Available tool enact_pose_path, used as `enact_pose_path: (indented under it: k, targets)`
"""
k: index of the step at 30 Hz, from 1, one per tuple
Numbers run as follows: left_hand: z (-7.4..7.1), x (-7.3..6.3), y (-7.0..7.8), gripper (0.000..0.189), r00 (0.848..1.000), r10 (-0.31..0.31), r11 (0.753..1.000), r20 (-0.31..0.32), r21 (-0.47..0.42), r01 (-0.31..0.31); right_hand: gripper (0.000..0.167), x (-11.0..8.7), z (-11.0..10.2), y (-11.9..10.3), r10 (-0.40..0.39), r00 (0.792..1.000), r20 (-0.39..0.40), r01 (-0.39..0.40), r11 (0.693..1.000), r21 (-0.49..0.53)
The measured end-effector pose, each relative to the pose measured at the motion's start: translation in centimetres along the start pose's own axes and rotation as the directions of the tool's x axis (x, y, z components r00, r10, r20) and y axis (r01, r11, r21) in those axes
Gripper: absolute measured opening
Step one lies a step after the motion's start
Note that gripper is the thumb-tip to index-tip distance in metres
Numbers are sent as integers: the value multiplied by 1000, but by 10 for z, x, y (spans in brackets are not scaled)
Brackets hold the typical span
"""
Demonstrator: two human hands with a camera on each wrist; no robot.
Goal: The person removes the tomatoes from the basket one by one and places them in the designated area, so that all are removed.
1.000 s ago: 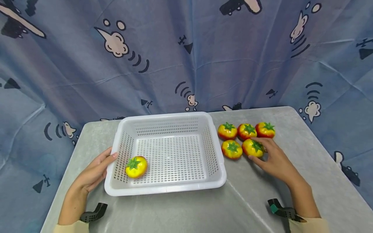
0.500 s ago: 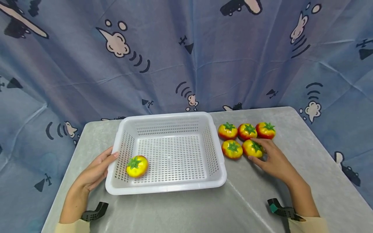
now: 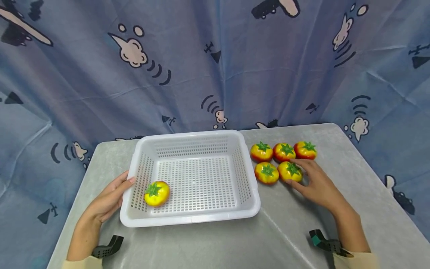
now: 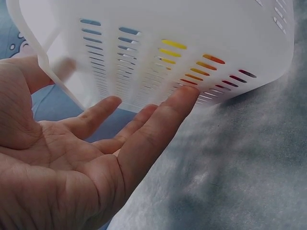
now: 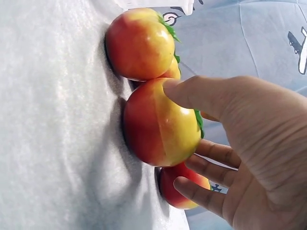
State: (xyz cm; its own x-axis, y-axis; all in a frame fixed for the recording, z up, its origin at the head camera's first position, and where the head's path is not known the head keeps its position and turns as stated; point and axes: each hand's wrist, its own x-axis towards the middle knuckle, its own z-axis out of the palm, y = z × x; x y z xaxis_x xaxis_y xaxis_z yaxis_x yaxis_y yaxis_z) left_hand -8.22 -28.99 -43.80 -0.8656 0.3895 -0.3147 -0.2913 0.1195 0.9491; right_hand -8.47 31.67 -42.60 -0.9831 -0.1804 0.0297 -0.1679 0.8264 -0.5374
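Observation:
A white perforated plastic basket (image 3: 196, 215) stands on the grey table with one yellow tomato (image 3: 159, 193) in its near left corner. My left hand (image 3: 106, 198) holds the basket's left side, thumb over the rim and fingers against the outer wall, as the left wrist view (image 4: 110, 148) shows. To the right of the basket, my right hand (image 3: 315, 183) has its thumb and fingers around a red-and-yellow tomato (image 5: 160, 127), which rests on the table at the near right of a group. Another tomato (image 3: 267, 173) sits just left of it. Some right fingertips are hidden behind the held tomato.
Behind the held tomato, a row of three tomatoes (image 3: 284, 152) lies near the table's far edge. A blue patterned curtain (image 3: 188, 74) hangs right behind the table (image 3: 215, 243). The basket's right rim stands close to the tomatoes.
The head view shifts very slightly. Both hands, the basket and the tomatoes otherwise keep their places.

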Motion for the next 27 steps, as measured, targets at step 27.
enact_pose_path:
  k: [27]
  targets:
    - [6,-1,-1,71,998,24,998,-64,63,-20,54,2,-5,-44,-84,987,-139,83,996,-10]
